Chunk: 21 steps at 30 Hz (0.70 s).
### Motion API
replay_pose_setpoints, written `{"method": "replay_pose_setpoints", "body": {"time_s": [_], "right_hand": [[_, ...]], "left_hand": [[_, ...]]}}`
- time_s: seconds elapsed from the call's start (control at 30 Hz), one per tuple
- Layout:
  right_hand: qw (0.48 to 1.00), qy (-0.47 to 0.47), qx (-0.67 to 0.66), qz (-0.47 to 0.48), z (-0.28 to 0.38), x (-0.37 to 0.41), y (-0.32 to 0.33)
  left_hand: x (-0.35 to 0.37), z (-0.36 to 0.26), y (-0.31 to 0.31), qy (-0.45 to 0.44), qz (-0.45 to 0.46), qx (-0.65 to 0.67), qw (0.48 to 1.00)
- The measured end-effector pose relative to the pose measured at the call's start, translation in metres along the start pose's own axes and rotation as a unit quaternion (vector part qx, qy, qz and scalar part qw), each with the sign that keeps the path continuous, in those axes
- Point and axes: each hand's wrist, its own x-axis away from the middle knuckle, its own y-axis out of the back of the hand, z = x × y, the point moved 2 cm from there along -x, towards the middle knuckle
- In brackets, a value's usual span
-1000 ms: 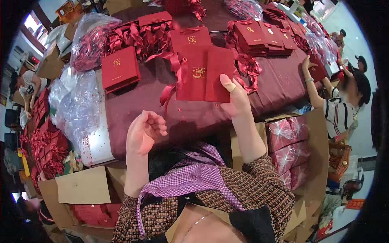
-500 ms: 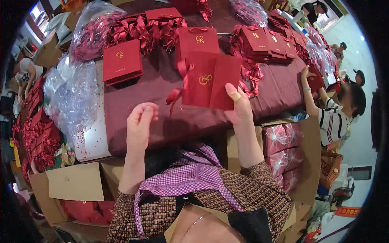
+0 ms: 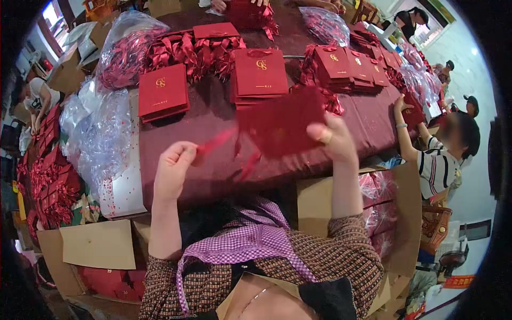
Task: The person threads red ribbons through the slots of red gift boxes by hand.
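A red paper gift bag (image 3: 280, 125), smeared by motion, is held up over the table by my right hand (image 3: 338, 141), whose thumb lies across its right side. From the bag's left side a red ribbon (image 3: 218, 140) stretches to my left hand (image 3: 173, 165), pinched between thumb and fingers. Another ribbon end dangles below the bag. Just behind stands a stack of red bags (image 3: 260, 72) with gold lettering, partly covered by the held one. A second stack (image 3: 162, 93) lies to the left, a little beyond my left hand.
A dark red cloth (image 3: 176, 144) covers the table. More bags with ribbons (image 3: 341, 66) lie at the back right. Clear plastic (image 3: 98, 125) lies at the left. Open cartons (image 3: 98, 245) flank me, and a person in a striped shirt (image 3: 437, 168) works at the right.
My left hand, free before, now pinches a ribbon and has moved left and down, pulling it taut. The bag in my right hand has tilted and shifted slightly down.
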Motion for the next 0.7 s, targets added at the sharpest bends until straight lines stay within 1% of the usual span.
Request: {"method": "replay_pose_setpoints", "body": {"time_s": [0.03, 0.07, 0.1, 0.17, 0.23, 0.27, 0.3, 0.33, 0.4, 0.43, 0.47, 0.5, 0.53, 0.6, 0.67, 0.7], "right_hand": [[1.0, 0.014, 0.002, -0.015, 0.061, -0.003, -0.008], [0.984, 0.056, -0.074, -0.151, 0.08, -0.011, -0.014], [0.976, 0.208, 0.028, -0.065, 0.105, -0.035, -0.002], [0.954, 0.228, 0.096, -0.167, 0.138, -0.063, -0.004], [0.909, 0.363, 0.117, -0.169, 0.138, -0.099, -0.021], [0.873, 0.428, 0.18, -0.152, 0.134, -0.113, -0.03], [0.828, 0.489, 0.241, -0.134, 0.126, -0.127, -0.037], [0.783, 0.533, 0.307, -0.092, 0.112, -0.144, -0.039], [0.762, 0.527, 0.373, -0.046, 0.074, -0.163, -0.046], [0.754, 0.508, 0.415, -0.034, 0.05, -0.171, -0.045], [0.753, 0.474, 0.456, -0.004, 0.034, -0.171, -0.046], [0.749, 0.44, 0.495, 0.027, 0.02, -0.171, -0.045], [0.758, 0.428, 0.487, 0.067, 0.008, -0.173, -0.047], [0.769, 0.371, 0.504, 0.132, -0.011, -0.175, -0.046], [0.779, 0.338, 0.499, 0.176, -0.014, -0.172, -0.047], [0.785, 0.325, 0.491, 0.194, -0.016, -0.172, -0.048]], "left_hand": [[-0.002, -0.008, -0.001, -0.012, -0.028, 0.005, 1.0], [-0.006, -0.01, 0.004, -0.004, -0.027, -0.003, 1.0], [-0.007, -0.017, 0.002, -0.007, -0.04, -0.002, 0.999], [-0.007, -0.033, -0.006, -0.019, -0.061, -0.012, 0.998], [-0.009, -0.028, -0.013, -0.04, -0.032, -0.015, 0.999], [-0.013, -0.024, -0.017, -0.042, -0.022, -0.057, 0.997], [-0.017, -0.024, -0.023, -0.045, 0.013, -0.074, 0.996], [-0.021, -0.022, -0.028, -0.046, 0.048, -0.091, 0.994], [-0.034, -0.013, -0.034, -0.068, 0.055, -0.168, 0.982], [-0.041, -0.009, -0.034, -0.072, 0.063, -0.207, 0.974], [-0.047, -0.01, -0.037, -0.09, 0.066, -0.242, 0.964], [-0.054, -0.011, -0.04, -0.089, 0.066, -0.245, 0.963], [-0.062, -0.013, -0.044, -0.109, 0.071, -0.27, 0.954], [-0.084, -0.011, -0.049, -0.14, 0.084, -0.303, 0.939], [-0.116, 0.002, -0.053, -0.174, 0.079, -0.339, 0.921], [-0.13, 0.006, -0.058, -0.134, 0.07, -0.3, 0.942]]}}
